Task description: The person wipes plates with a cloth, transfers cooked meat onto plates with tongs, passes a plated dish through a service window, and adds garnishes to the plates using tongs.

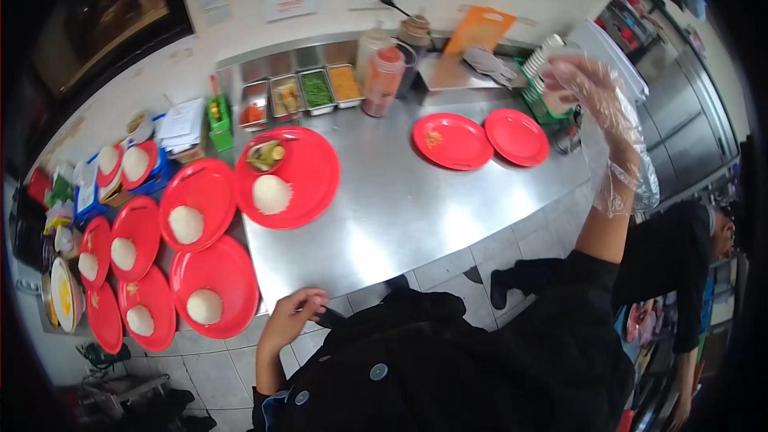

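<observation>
My right hand (588, 84), in a loose clear plastic glove, is raised at the upper right in front of a green basket (552, 108) and a stack of white cups (546, 52). Its fingers are bent and slightly apart, with nothing visible in them. My left hand (292, 316) is bare and hangs by the counter's front edge, fingers loosely curled and holding nothing. Two red plates (517, 138) lie nearest the right hand; the left one (454, 142) bears a few yellowish bits. A larger red plate (312, 180) carries a rice mound (272, 194) and a small bowl of green slices (266, 155).
More red plates (232, 272), most with rice mounds, crowd the left side. Metal trays of toppings (318, 90), sauce bottles (384, 82) and an orange board (482, 30) line the back of the steel counter (384, 208). Another person (668, 264) bends down at the right.
</observation>
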`<action>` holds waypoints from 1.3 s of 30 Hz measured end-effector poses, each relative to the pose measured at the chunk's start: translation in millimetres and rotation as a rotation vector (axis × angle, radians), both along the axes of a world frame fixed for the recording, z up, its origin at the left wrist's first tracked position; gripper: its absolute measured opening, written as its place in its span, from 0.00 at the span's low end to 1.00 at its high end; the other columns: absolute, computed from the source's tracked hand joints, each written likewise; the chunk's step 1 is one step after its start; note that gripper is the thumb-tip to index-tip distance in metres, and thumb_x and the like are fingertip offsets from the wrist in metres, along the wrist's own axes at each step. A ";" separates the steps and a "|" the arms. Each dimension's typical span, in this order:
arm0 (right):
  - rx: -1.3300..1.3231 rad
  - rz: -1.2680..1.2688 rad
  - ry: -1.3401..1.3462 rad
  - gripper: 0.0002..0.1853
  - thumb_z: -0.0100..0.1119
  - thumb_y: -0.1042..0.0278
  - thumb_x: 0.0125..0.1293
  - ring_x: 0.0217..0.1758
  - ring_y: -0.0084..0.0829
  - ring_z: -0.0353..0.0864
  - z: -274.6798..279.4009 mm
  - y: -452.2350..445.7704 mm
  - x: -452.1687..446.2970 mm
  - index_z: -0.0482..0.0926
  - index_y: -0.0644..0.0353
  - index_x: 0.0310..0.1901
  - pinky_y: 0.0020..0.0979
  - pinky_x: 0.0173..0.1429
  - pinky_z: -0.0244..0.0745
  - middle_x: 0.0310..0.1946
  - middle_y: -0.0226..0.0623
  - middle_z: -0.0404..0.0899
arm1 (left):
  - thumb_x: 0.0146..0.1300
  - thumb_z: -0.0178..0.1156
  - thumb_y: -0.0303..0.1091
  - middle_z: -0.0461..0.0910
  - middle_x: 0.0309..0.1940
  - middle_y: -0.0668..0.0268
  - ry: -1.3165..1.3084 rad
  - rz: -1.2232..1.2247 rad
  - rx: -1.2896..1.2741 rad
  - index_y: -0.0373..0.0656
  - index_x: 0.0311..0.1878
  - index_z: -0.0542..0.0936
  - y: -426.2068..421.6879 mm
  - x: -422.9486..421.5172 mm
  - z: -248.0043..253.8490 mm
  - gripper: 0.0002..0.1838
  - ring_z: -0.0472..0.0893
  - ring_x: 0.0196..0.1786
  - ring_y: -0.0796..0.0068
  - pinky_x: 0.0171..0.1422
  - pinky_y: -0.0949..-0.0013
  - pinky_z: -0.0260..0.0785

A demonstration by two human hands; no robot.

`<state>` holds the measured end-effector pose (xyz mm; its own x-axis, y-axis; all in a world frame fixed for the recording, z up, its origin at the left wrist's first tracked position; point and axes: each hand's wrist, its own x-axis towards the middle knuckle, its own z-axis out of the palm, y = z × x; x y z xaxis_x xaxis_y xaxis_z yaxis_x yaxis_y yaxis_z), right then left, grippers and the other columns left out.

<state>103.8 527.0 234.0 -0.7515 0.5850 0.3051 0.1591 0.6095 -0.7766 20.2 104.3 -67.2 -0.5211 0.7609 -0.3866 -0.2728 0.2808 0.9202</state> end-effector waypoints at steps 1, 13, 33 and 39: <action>0.021 -0.070 -0.111 0.23 0.57 0.51 0.62 0.38 0.27 0.78 -7.3 29.5 24.4 0.78 0.64 0.47 0.28 0.44 0.72 0.38 0.37 0.81 | 0.67 0.52 0.37 0.81 0.40 0.62 0.044 -0.116 -0.056 0.39 0.52 0.75 19.3 11.3 -11.8 0.15 0.80 0.41 0.74 0.43 0.72 0.73; 0.857 0.279 -0.982 0.26 0.58 0.53 0.57 0.48 0.42 0.76 -273.4 302.7 77.2 0.71 0.49 0.57 0.47 0.52 0.71 0.42 0.47 0.76 | 0.64 0.52 0.31 0.80 0.40 0.56 0.206 -0.368 -0.114 0.38 0.55 0.73 338.9 134.7 -78.2 0.16 0.81 0.37 0.66 0.42 0.67 0.74; 0.686 0.573 -0.388 0.20 0.49 0.73 0.58 0.55 0.41 0.74 -346.7 377.8 62.3 0.75 0.53 0.53 0.42 0.56 0.70 0.48 0.39 0.77 | 0.64 0.51 0.23 0.74 0.44 0.52 -0.445 0.743 0.022 0.42 0.51 0.60 472.0 181.2 -71.1 0.15 0.82 0.37 0.57 0.41 0.56 0.80; 0.663 0.638 -0.327 0.16 0.49 0.68 0.63 0.55 0.42 0.74 -335.0 353.5 43.6 0.76 0.56 0.52 0.38 0.57 0.71 0.51 0.38 0.77 | 0.65 0.51 0.27 0.73 0.45 0.50 -0.519 0.743 0.057 0.41 0.56 0.57 549.6 234.1 -59.0 0.19 0.81 0.41 0.57 0.45 0.58 0.79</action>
